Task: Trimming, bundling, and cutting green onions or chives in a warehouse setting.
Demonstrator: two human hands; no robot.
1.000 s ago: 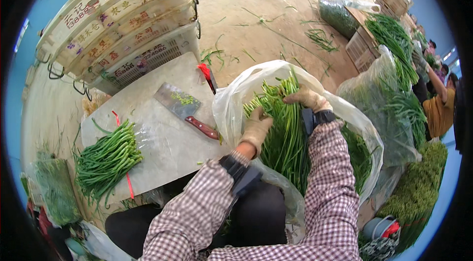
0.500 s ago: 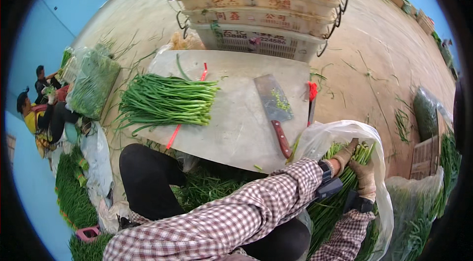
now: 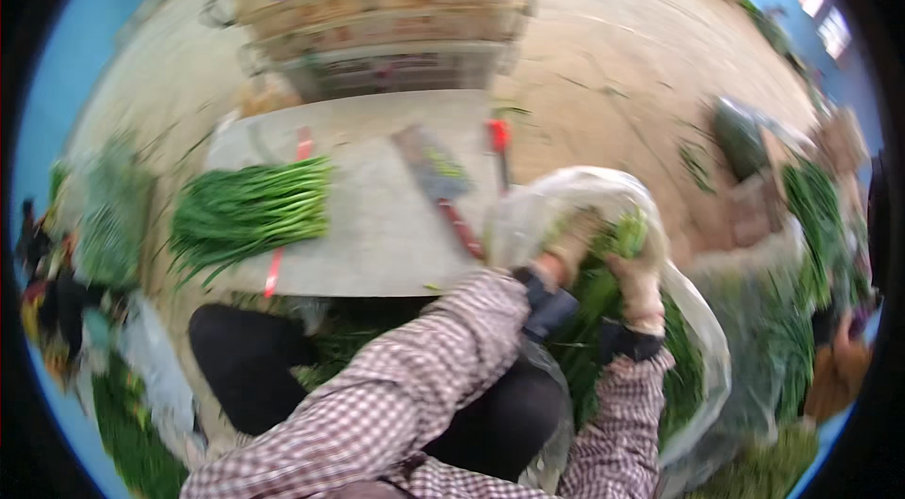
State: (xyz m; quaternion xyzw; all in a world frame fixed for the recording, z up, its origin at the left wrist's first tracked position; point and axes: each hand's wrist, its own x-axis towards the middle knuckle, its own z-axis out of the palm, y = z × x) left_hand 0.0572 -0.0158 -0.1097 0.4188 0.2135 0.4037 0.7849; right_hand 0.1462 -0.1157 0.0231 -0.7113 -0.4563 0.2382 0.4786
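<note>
On my right, an open clear plastic bag (image 3: 693, 306) holds long green chives (image 3: 594, 296). Both gloved hands are inside its mouth. My right hand (image 3: 639, 284) is closed round a bunch of chives (image 3: 630, 233), whose pale cut ends stick up past the fingers. Just left of that bunch is my left hand (image 3: 573, 243), among the stalks; motion blurs its fingers. A large bundle of chives (image 3: 250, 212) lies on the pale board (image 3: 377, 259) in front of me, across a red tie (image 3: 274, 271). Beside it rests a cleaver (image 3: 434, 169) with a brown handle.
Stacked white crates (image 3: 386, 18) stand behind the board. A red-topped tool (image 3: 499, 136) lies at its right edge. Filled bags of greens (image 3: 108, 216) stand at left, and another bag of greens (image 3: 754, 310) at right. People (image 3: 61, 296) sit at far left.
My view has swung right, so the board and crates sit further left in the picture. Both hands stay in the bag; the bunch's cut ends now stand up above my right hand.
</note>
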